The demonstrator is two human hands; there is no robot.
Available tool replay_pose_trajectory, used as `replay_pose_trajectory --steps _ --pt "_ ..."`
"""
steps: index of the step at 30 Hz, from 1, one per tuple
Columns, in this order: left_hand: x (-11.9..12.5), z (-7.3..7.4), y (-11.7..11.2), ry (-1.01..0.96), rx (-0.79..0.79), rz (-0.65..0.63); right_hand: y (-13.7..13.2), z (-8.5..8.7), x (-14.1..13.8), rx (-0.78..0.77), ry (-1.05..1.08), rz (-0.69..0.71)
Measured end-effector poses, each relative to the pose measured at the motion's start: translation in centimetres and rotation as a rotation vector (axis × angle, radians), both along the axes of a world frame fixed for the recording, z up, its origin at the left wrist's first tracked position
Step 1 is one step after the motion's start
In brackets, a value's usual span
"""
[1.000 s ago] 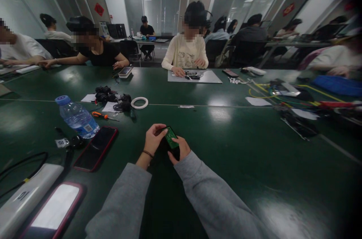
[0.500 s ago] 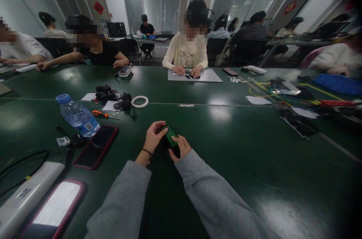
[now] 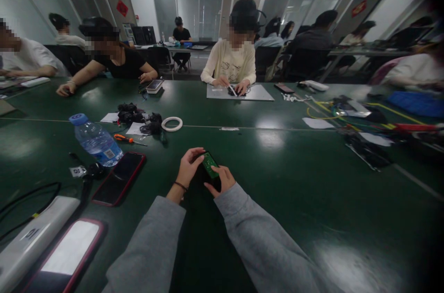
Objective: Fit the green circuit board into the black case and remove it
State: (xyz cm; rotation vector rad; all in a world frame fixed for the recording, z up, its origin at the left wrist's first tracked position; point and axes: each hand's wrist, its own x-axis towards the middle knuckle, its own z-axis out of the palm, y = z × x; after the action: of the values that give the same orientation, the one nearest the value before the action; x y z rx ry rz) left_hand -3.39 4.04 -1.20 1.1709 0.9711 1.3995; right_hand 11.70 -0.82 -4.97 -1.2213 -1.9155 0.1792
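Note:
Between my two hands is a small green circuit board [image 3: 210,162] in a dark case, tilted above the green table [image 3: 277,219]. My left hand [image 3: 189,166] grips its upper left side, thumb on the board's edge. My right hand [image 3: 224,179] is closed around the lower right side, a finger resting on the board's face and the thumb by the bottom end. The underside of the case is hidden from me.
To the left are a water bottle [image 3: 95,140], a dark phone [image 3: 120,179], a light-screened phone [image 3: 69,249] and a white power strip-like bar [image 3: 41,242]. Beyond lie an orange screwdriver [image 3: 123,138], a white tape ring [image 3: 172,124] and black cable bundles [image 3: 151,123]. Co-workers sit across.
My hands stay almost in place on the circuit board; the right thumb has shifted slightly. Across the table, a co-worker's hand now holds up a thin white strip.

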Motion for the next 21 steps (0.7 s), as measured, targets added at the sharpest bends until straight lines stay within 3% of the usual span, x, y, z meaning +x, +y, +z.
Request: replay_pose_trajectory --steps 4,6,9,11,13,15,18,21 --pt "0.0 0.4 -0.2 -0.048 -0.013 -0.018 -0.4 0.9 -0.1 -0.027 0.123 -0.013" --pt "0.1 0.5 -0.2 -0.09 -0.016 -0.026 -0.4 1.6 0.2 -0.128 0.263 -0.045" --pt "0.3 0.4 -0.2 -0.221 -0.085 -0.035 0.1 2.7 0.9 -0.391 0.626 -0.038" --pt "0.5 0.4 -0.3 -0.333 -0.197 -0.079 0.9 3.3 1.4 -0.606 0.992 0.067" --pt "0.9 0.5 -0.7 -0.395 -0.276 -0.199 1.6 3.5 1.6 -0.807 1.385 0.174" --pt "1.4 0.7 -1.2 -0.379 -0.258 -0.338 2.0 3.5 1.6 -0.962 1.689 0.212" --pt "1.7 1.2 -1.8 -0.333 -0.223 -0.371 2.0 3.3 1.3 -1.065 1.91 0.234" --pt "1.8 1.6 -2.1 -0.338 -0.258 -0.346 1.4 3.4 0.9 -1.103 1.967 0.281"
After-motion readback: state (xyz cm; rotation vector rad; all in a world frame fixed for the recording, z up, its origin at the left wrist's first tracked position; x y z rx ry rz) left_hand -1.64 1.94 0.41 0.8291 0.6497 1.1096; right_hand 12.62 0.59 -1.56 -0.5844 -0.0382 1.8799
